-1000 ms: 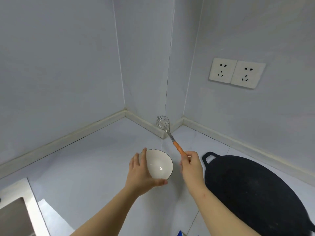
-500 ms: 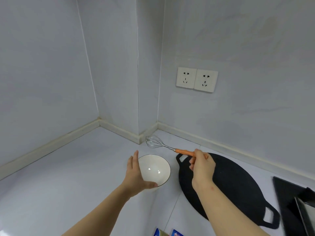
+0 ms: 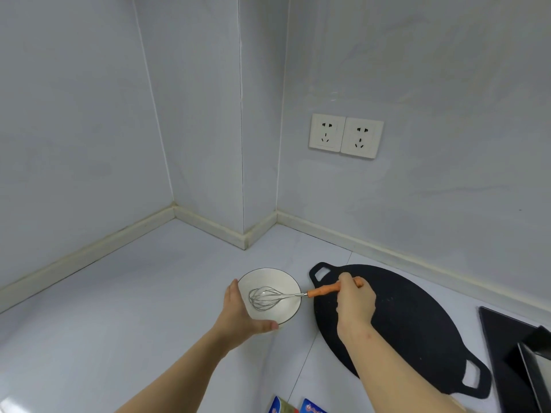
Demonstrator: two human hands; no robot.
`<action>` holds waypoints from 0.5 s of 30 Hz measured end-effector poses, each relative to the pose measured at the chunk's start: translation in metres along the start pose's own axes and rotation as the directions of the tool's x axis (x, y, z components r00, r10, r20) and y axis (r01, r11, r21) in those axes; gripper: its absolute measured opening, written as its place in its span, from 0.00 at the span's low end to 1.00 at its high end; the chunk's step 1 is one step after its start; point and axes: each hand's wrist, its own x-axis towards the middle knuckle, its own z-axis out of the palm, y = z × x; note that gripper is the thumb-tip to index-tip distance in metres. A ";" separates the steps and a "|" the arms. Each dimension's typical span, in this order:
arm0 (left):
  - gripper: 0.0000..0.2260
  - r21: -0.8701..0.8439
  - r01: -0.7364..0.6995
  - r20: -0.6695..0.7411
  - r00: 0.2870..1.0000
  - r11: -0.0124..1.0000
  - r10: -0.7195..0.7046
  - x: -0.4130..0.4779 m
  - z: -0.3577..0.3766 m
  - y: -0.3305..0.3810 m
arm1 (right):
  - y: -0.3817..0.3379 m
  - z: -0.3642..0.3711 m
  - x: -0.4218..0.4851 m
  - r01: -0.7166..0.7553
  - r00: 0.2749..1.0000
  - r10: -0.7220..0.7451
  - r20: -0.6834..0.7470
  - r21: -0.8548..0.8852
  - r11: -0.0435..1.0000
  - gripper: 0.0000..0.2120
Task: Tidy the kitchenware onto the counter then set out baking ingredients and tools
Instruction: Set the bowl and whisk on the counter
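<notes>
Your right fingers [image 3: 346, 278] are curled round the far end of the orange handle of the whisk [image 3: 323, 290], pinching it from above, with your right hand [image 3: 354, 302] over the rim of the black griddle pan [image 3: 417, 338]. Your left hand [image 3: 238, 314] cups the white bowl [image 3: 287, 280]: the fingers lie along its wall at nine o'clock and the thumb hooks round at six. Half a second ago you held the whisk in the air past the bowl, its wires aimed at the wall corner. Now the wire head is down inside the bowl and the handle crosses the rim at three o'clock. Whether the wires touch the bottom, you cannot tell from here. I judge that this pairs tool with bowl, so this part of the setting-out is close to finished once you let go. The bowl sits on the pale counter [image 3: 134, 308], just beside the pan at its three o'clock. Two packets [image 3: 298, 408] peek in at six o'clock of the view, and a dark appliance [image 3: 507, 353] sits at four. Grey tiled walls meet in a corner at twelve, with a double socket [image 3: 346, 135] at one.
</notes>
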 end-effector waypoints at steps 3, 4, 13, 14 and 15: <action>0.50 -0.029 -0.013 -0.001 1.000 0.999 0.013 0.001 0.000 -0.003 | 0.009 0.002 0.005 -0.097 0.994 0.096 0.054 0.019 0.995 0.04; 0.49 -0.030 -0.022 0.000 1.000 0.999 0.022 0.001 0.000 -0.003 | 0.011 0.003 0.005 -0.122 0.989 0.120 0.084 0.018 0.992 0.04; 0.54 0.012 -0.022 -0.010 1.000 1.000 0.022 0.003 0.000 -0.007 | 0.022 0.007 0.002 -0.501 0.799 0.456 0.393 0.015 0.865 0.06; 0.55 0.015 -0.021 -0.009 1.000 1.000 0.022 0.003 0.000 -0.007 | 0.023 0.008 0.002 -0.523 0.778 0.475 0.412 0.006 0.852 0.06; 0.54 0.018 -0.022 -0.008 1.000 1.000 0.022 0.004 0.000 -0.007 | 0.025 0.009 0.001 -0.539 0.762 0.489 0.425 -0.002 0.842 0.05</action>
